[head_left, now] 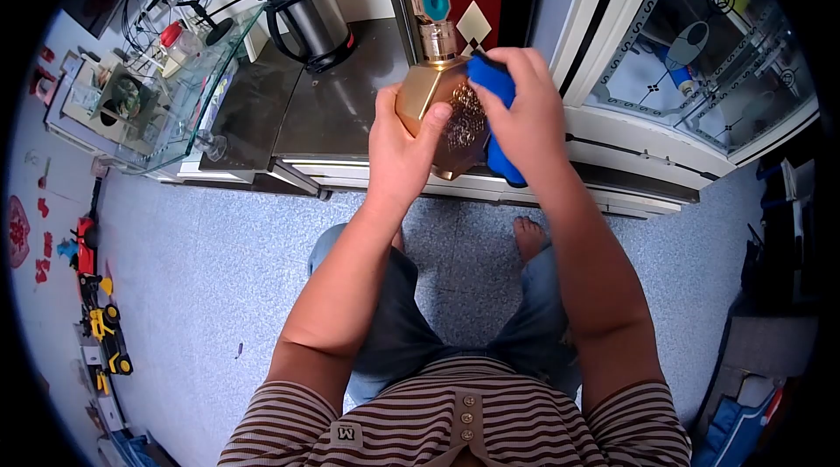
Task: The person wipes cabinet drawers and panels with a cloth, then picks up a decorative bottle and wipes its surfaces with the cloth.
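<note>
A gold, faceted bottle (420,98) with an embossed dark front is held up in front of me over the cabinet edge. My left hand (404,139) grips its left side, the thumb lying across the front. My right hand (529,112) is closed on a blue cloth (500,156) with a dark edge, pressed against the bottle's right side. The palm side of the right hand is hidden. Above the bottle's neck shows a gold piece with a teal hexagonal top (433,2); I cannot tell whether it is joined to the neck.
A steel thermos jug (302,7) stands on the dark cabinet top (249,108). Left of it are a glass shelf (188,104) and a small upturned glass (210,145). A patterned glass door (700,56) is at the right. Toy vehicles (107,336) line the left wall.
</note>
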Demonstrator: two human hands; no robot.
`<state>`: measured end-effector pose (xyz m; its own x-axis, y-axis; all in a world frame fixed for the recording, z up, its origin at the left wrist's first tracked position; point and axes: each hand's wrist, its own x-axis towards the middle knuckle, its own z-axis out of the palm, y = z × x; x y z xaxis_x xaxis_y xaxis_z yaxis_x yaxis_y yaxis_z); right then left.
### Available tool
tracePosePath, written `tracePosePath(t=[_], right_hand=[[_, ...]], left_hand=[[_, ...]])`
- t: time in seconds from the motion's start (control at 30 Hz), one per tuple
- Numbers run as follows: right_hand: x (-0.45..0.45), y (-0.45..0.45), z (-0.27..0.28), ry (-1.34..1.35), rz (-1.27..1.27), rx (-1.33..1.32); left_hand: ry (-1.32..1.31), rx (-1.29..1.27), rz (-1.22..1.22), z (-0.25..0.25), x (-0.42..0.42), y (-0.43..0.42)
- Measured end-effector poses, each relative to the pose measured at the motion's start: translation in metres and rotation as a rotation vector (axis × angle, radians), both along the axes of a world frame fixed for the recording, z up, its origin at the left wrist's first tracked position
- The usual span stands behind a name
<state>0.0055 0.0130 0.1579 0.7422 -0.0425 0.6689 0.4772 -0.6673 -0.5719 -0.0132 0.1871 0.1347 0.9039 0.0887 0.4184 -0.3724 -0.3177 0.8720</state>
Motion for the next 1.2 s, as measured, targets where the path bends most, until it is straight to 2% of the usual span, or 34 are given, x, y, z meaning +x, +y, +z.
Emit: tracePosePath(t=[0.17,0.3,0.4,0.5,0.57,0.77,1.0,1.17,1.2], right_hand=[[-0.019,0.018,0.000,-0.073,0.208,-0.067],[-0.011,0.015,0.001,-0.043,0.162,-0.060],[0.005,0.004,-0.001,0.007,-0.032,-0.017],[0.006,0.000,0.000,0.024,-0.045,0.012],[0.002,0.004,-0.001,0.021,-0.033,0.007],[-0.018,0.020,-0.001,-0.036,0.213,-0.063],[0.006,0.001,-0.001,0.041,-0.051,-0.003],[-0.006,0.008,-0.001,-0.001,0.008,-0.028],[-0.011,0.012,0.000,-0.034,0.082,-0.052]], left_hand=[[0.052,-0.035,0.028,0.003,0.002,0.005],[0.025,-0.032,0.023,0.001,0.004,0.006],[0.007,-0.014,0.017,0.003,0.000,0.003],[0.005,0.005,0.007,0.002,-0.001,0.001],[0.013,-0.012,0.006,0.002,0.000,0.001],[0.033,-0.025,0.037,0.002,0.003,0.006],[0.017,-0.004,0.021,0.001,0.000,0.002],[0.023,-0.015,0.018,0.002,0.001,0.002],[0.043,-0.018,0.028,0.002,0.002,0.003]])
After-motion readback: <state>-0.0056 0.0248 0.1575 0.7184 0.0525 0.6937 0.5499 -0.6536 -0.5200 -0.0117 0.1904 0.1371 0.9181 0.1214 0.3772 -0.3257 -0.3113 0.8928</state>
